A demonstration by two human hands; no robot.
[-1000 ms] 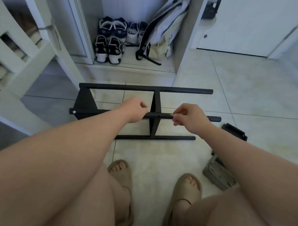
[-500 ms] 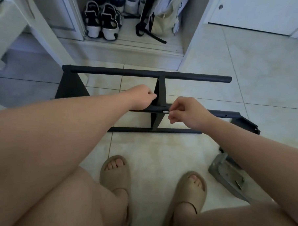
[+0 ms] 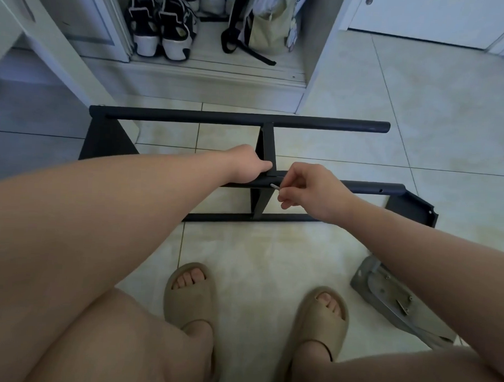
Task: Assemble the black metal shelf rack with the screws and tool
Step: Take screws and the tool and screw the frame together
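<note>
Right hand pinches silver tool pointing left at crosswise rack bar.

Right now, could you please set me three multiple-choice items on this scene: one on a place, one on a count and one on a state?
1. Which long bar of the rack does the left hand grip?
A) the farthest B) the middle one C) the nearest
2. How many long bars run across the rack?
A) two B) five C) three
3. What is the right hand doing?
A) pinching a small silver tool B) lying flat on the floor C) holding a shoe

Answers:
1 B: its fingers curl round the middle bar beside the upright.
2 C: the far bar, the middle bar and the near bar all show.
3 A: the tool sticks out from its fingertips towards the middle bar.
</note>
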